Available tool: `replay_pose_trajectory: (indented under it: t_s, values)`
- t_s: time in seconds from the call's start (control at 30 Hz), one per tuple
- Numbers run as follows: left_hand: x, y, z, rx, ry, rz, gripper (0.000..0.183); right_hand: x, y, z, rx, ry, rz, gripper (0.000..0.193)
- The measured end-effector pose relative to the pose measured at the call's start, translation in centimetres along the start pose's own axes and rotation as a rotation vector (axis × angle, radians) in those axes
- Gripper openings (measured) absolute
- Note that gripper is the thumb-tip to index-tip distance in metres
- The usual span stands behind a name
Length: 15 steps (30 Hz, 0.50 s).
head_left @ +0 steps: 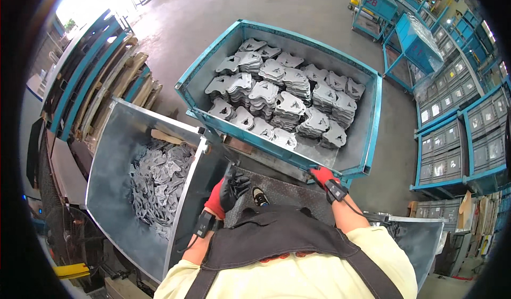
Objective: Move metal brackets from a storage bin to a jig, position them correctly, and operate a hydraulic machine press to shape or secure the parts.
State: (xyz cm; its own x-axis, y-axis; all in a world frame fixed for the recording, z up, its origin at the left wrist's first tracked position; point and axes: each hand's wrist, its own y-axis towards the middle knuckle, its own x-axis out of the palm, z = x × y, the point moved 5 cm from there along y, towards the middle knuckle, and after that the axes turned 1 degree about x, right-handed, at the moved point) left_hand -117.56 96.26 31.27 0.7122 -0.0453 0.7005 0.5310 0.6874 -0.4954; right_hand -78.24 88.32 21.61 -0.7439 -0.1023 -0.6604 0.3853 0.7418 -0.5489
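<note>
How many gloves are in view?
2: one on the left hand, beside the grey bin; one on the right hand, at the near rim of the blue bin. No others visible.

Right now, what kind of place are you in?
Probably a factory: stacked metal plates sit in a blue bin, loose metal pieces lie in a grey bin, and more blue containers stand beyond.
</note>
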Motion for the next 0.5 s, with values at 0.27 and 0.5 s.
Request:
replay_pose_trajectory:
  t_s: [0.27, 0.5]
  values:
    - [-2.6, 4.6, 6.0, 0.028, 0.083, 0.138, 0.049, 0.0, 10.2, -2.7, 0.225, 0.041, 0.126, 0.054]
    - [-11.2, 3.1, 2.2, 0.025, 0.073, 0.315, 0.057, 1.6, 17.1, -5.6, 0.361, 0.169, 0.066, 0.081]
